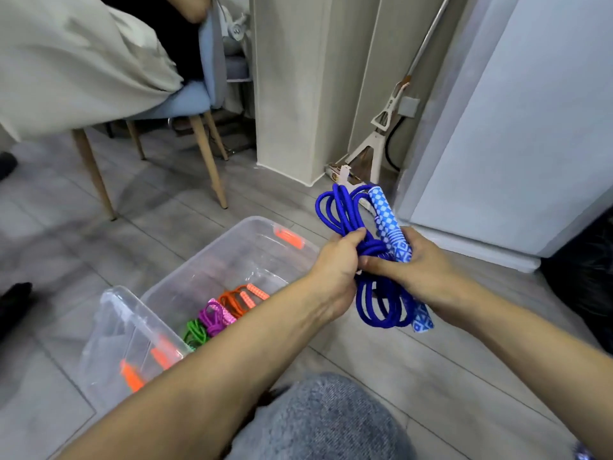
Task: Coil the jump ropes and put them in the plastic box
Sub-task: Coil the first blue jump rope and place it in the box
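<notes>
Both the left hand (335,260) and right hand (421,270) grip a coiled blue jump rope (371,260) above grey plank flooring (166,210), beside a clear plastic box (232,257).

No sleeves on either arm, both forearms bare right down to the left hand (335,270) and right hand (421,270). Knee (331,423) is in fuzzy grey heathered fabric.

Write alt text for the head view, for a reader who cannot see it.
Both hands, left hand and right hand, grip a coiled blue jump rope with patterned handles above a grey floor. Beside them to the left stands an open clear plastic box holding coiled orange, purple and green jump ropes.
</notes>
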`<action>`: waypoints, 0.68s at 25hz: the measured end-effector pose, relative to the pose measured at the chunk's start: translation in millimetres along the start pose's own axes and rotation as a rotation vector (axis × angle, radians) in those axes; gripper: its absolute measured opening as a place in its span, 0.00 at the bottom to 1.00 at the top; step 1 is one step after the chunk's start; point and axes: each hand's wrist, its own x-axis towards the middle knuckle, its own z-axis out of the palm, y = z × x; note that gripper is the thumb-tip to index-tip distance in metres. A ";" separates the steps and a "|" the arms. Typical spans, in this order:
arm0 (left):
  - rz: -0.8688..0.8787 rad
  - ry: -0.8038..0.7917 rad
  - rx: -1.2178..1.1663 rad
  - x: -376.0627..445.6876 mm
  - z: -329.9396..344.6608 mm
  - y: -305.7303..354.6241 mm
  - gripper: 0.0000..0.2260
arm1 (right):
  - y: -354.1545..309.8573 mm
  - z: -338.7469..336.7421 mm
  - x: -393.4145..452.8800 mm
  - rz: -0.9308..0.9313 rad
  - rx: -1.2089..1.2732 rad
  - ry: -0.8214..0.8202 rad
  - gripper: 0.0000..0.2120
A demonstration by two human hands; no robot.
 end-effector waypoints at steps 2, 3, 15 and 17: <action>0.006 0.058 0.050 7.5 -27.6 4.6 0.10 | 2.4 25.2 14.6 0.014 0.016 -0.042 0.27; -0.003 0.076 0.081 10.4 -42.3 7.3 0.12 | 5.4 37.6 23.2 0.014 0.013 -0.059 0.27; -0.084 0.185 1.349 91.1 -247.5 36.3 0.14 | 46.9 126.9 188.7 -0.071 -0.509 -0.270 0.34; -0.088 0.000 1.734 101.8 -267.9 21.9 0.20 | 59.4 143.6 220.8 -0.056 -0.528 -0.315 0.35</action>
